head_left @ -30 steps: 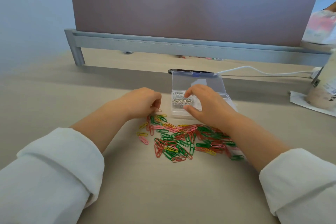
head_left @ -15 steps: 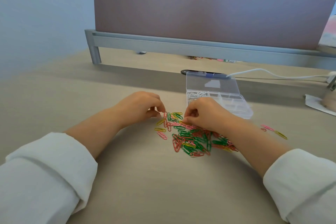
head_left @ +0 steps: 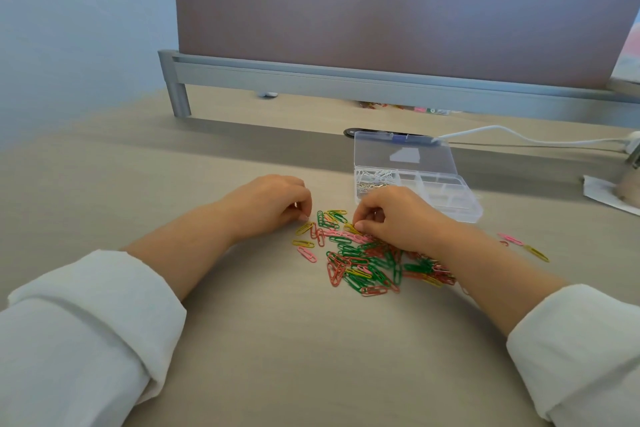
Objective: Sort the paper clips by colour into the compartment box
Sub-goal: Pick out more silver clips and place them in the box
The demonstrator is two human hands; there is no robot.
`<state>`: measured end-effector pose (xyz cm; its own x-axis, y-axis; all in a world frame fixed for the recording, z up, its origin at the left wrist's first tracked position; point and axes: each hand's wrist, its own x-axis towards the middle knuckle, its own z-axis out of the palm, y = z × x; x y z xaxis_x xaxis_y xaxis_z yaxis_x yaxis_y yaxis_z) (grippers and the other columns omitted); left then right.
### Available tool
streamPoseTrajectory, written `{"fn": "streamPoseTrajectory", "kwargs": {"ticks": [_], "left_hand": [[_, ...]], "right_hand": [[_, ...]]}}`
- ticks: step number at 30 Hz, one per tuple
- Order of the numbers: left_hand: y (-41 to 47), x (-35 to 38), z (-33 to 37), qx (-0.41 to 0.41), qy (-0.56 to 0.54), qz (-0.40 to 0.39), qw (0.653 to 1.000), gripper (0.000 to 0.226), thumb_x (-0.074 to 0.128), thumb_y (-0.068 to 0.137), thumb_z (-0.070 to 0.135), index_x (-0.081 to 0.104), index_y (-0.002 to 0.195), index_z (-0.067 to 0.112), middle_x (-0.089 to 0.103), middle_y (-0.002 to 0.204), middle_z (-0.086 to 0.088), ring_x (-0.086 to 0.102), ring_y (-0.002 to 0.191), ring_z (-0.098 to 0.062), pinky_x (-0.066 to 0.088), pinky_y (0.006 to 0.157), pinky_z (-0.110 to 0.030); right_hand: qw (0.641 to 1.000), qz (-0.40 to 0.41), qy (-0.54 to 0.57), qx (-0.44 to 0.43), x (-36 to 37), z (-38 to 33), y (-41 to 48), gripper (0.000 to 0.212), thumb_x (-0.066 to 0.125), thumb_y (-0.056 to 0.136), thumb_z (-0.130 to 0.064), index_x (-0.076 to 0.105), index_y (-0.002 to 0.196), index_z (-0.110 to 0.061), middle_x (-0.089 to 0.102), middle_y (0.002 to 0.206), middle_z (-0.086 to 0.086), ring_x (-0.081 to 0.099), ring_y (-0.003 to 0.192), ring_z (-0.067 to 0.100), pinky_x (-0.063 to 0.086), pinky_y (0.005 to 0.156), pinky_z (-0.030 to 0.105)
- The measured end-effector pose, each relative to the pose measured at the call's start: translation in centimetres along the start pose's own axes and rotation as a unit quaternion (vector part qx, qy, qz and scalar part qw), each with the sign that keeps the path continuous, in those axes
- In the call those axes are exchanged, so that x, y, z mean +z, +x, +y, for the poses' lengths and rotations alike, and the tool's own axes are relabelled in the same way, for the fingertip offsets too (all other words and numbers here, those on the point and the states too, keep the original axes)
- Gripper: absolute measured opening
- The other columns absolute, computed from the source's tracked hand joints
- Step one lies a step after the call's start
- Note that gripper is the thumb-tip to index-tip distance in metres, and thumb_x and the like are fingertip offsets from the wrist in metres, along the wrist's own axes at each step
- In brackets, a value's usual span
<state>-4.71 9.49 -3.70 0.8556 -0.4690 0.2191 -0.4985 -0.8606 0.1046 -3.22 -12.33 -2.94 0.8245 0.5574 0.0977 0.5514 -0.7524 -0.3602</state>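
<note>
A heap of green, red, pink and yellow paper clips (head_left: 369,262) lies on the desk between my arms. Behind it stands the clear compartment box (head_left: 460,210) with its lid (head_left: 401,156) folded back; silver clips (head_left: 375,180) fill its rear left compartment. My left hand (head_left: 270,204) rests at the heap's left edge with curled fingers, and a small silvery glint shows between thumb and forefinger. My right hand (head_left: 401,218) sits on the heap's far edge, its fingertips pinching at a yellow clip (head_left: 351,228).
A pink clip (head_left: 510,238) and a yellow clip (head_left: 536,253) lie apart at the right. A mauve divider panel (head_left: 398,10) on a grey rail (head_left: 346,80) closes the back. A white cable (head_left: 519,137) runs behind the box; a paper sheet (head_left: 602,194) lies far right.
My right hand has come back from the box's silver compartment to the far edge of the heap. My left hand stays at the heap's left edge. The view has shifted left.
</note>
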Motion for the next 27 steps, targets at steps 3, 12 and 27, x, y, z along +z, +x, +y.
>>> {"fn": "streamPoseTrajectory", "kwargs": {"ticks": [3,12,27], "left_hand": [[-0.1,0.2,-0.1,-0.009,-0.001,0.001,1.000,0.007,0.059,0.088,0.016,0.062,0.090,0.010,0.060,0.094,-0.003,0.054,0.088,-0.018,0.038,0.077,-0.024],[0.0,-0.2,0.9,-0.058,-0.086,0.035,0.994,0.012,0.052,0.092,0.017,0.045,0.082,0.016,0.055,0.076,0.006,0.051,0.072,-0.014,0.035,0.063,-0.019],[0.0,-1.1,1.4,-0.116,-0.202,0.011,0.972,0.025,0.046,0.086,0.028,0.055,0.062,0.030,0.044,0.056,0.006,0.039,0.055,-0.009,0.030,0.053,-0.017]], "right_hand": [[1.000,0.006,0.003,-0.003,0.4,0.0,-0.1,0.011,0.060,0.089,-0.020,0.069,0.095,-0.016,0.054,0.077,-0.012,0.045,0.065,-0.002,0.033,0.057,0.006],[0.996,0.036,0.081,-0.012,0.7,-0.5,-0.2,0.035,0.036,0.090,0.005,0.057,0.100,-0.021,0.053,0.084,-0.009,0.048,0.078,0.006,0.038,0.061,0.010],[0.996,0.003,0.053,-0.075,1.1,-2.1,-0.5,0.017,0.056,0.090,-0.023,0.069,0.097,-0.029,0.046,0.043,-0.012,0.043,0.046,0.004,0.030,0.052,0.017]]}}
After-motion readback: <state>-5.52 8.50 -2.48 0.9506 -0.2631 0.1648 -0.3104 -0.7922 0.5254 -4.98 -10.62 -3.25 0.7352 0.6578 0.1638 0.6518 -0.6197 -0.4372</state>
